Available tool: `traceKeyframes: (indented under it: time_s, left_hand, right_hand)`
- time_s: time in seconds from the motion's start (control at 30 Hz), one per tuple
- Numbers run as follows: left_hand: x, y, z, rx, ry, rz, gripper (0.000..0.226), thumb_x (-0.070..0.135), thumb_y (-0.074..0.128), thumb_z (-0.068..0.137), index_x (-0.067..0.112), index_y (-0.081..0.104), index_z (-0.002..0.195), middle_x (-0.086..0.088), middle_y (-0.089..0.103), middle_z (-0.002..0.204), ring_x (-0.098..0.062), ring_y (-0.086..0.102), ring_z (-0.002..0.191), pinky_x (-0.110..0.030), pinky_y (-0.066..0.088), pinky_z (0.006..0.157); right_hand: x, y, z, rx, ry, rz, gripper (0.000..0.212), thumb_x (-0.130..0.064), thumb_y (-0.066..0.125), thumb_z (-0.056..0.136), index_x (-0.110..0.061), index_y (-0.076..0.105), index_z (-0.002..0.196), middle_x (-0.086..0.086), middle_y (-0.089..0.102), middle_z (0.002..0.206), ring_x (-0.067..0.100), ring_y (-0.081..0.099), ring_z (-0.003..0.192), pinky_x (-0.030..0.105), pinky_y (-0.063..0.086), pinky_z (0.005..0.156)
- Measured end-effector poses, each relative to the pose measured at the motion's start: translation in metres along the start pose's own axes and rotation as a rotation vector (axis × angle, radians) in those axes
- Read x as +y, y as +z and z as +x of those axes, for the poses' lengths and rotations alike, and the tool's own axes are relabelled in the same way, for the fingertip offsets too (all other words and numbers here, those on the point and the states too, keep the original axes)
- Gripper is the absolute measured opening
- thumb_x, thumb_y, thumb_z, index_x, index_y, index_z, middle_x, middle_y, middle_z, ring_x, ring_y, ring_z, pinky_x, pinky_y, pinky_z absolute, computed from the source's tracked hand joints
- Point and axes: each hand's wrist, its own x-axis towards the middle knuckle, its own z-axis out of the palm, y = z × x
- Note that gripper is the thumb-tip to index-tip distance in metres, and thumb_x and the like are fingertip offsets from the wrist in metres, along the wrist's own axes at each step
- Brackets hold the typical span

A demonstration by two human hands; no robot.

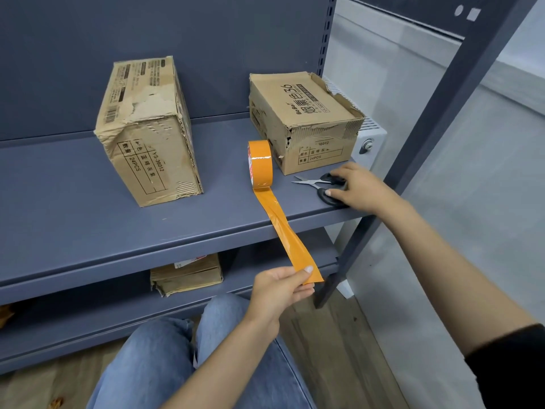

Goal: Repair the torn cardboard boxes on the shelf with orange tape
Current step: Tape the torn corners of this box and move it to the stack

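Two torn cardboard boxes stand on the grey shelf (88,219): a tall box (144,134) at the left and a low box (303,119) at the right with ripped edges. Between them the orange tape roll (259,163) stands on edge. A long strip of tape (283,231) runs from it over the shelf's front edge. My left hand (280,290) pinches the strip's free end below the shelf. My right hand (359,187) rests on the black handles of the scissors (318,184), which lie on the shelf by the low box, fingers curling round them.
A slanted grey upright (427,128) of the rack crosses at the right. A white radiator (368,134) sits behind the low box. On the lower shelf lies a flattened cardboard box (185,276). My knees in jeans (165,349) are below.
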Motion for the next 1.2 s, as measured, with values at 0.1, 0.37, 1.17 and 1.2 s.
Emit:
traceKeyframes:
  time_s: [0.1,0.37,1.17,1.2]
  left_hand:
    - [0.0,0.0,-0.001,0.007,0.005,0.01,0.01,0.015,0.074,0.083,0.007,0.071,0.088,-0.007,0.076,0.083,-0.016,0.073,0.078,-0.021,0.058,0.069]
    - [-0.003,-0.002,0.0,0.012,0.009,0.027,0.015,0.017,0.074,0.082,0.005,0.071,0.092,-0.009,0.075,0.085,-0.017,0.073,0.08,-0.021,0.057,0.068]
    - [-0.01,-0.007,0.004,0.028,0.041,0.064,0.015,0.017,0.074,0.083,0.005,0.071,0.093,-0.005,0.075,0.081,-0.014,0.073,0.078,-0.023,0.058,0.073]
    - [-0.01,-0.007,0.005,0.029,0.04,0.062,0.016,0.017,0.073,0.083,0.005,0.071,0.094,-0.005,0.075,0.081,-0.014,0.073,0.078,-0.023,0.058,0.073]
  right_hand:
    - [-0.001,-0.006,0.011,-0.082,0.02,-0.031,0.058,-0.042,0.067,0.088,-0.012,0.054,0.137,0.004,0.043,0.133,0.024,0.052,0.115,0.037,0.041,0.102]
    - [0.002,-0.008,-0.005,-0.039,0.053,-0.02,0.057,-0.044,0.072,0.081,-0.018,0.059,0.131,0.001,0.06,0.126,0.02,0.057,0.112,0.035,0.049,0.093]
    - [0.001,-0.001,-0.038,-0.886,-0.075,0.411,0.04,-0.06,0.065,0.075,-0.021,0.067,0.084,-0.003,0.063,0.081,0.013,0.046,0.064,0.021,0.045,0.065]
    - [-0.001,-0.001,-0.036,-0.898,-0.082,0.414,0.03,-0.056,0.065,0.079,-0.026,0.068,0.079,-0.004,0.063,0.08,0.011,0.045,0.061,0.022,0.044,0.066]
